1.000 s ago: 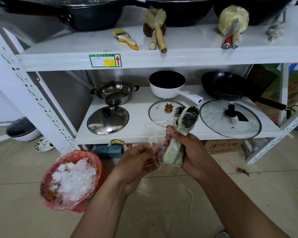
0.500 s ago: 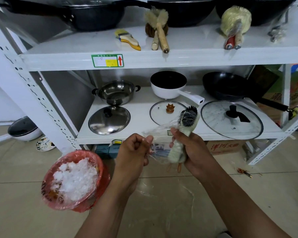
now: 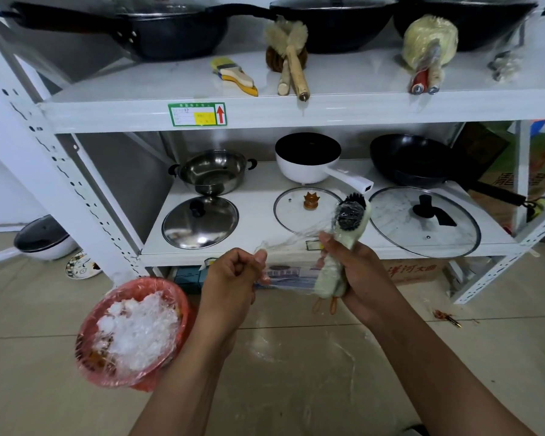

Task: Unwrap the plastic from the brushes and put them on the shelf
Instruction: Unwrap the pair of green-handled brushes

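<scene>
At the front of the white metal shelf, I hold the pale-green brush with black bristles, wrapped in clear plastic film
Right hand grips the brush handle, bristle head tilted up and right; left hand pinches the film edge between thumb and curled fingers, film stretched taut from the bristle head leftward. Hands stand apart, joined only by the film. Red plastic-lined basket of crumpled clear film sits on the floor, lower left

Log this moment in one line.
step: unwrapping | right grip: holds brush | left grip: pinches wrap, stretched from brush | shelf: brush not placed
</scene>
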Demonstrator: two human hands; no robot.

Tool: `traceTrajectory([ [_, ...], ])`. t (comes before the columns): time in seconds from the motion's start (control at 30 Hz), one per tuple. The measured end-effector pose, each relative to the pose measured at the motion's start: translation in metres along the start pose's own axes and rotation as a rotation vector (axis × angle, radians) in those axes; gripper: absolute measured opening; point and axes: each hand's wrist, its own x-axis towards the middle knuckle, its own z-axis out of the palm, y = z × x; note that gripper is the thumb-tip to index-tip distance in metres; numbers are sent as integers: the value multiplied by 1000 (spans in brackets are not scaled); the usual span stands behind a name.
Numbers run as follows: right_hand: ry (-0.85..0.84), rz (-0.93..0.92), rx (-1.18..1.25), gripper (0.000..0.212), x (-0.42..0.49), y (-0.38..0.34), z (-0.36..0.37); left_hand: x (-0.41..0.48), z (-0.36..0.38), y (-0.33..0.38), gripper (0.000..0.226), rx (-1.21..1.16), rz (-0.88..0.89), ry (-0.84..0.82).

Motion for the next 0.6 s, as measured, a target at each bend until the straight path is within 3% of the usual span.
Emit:
traceTrajectory([
  [0.17, -110, 47, 130, 20, -6, -3, 4, -2, 0, 4, 35, -113, -307, -135],
  [0.27, -193, 52, 134, 34, -8, -4, 6, -4, 7, 8, 50, -244, -504, -206],
  [0.4, -266, 61, 117, 33, -11, -5, 6, -9, 15, 5, 73, -339, -694, -354],
  [0.5, -240, 56, 93, 34, -13, -7, 5, -11, 17, 2, 46, -384, -678, -327],
  [0.6, -180, 63, 137, 27, -11, -8, 3, -8, 16, 1, 29, -424, -540, -183],
])
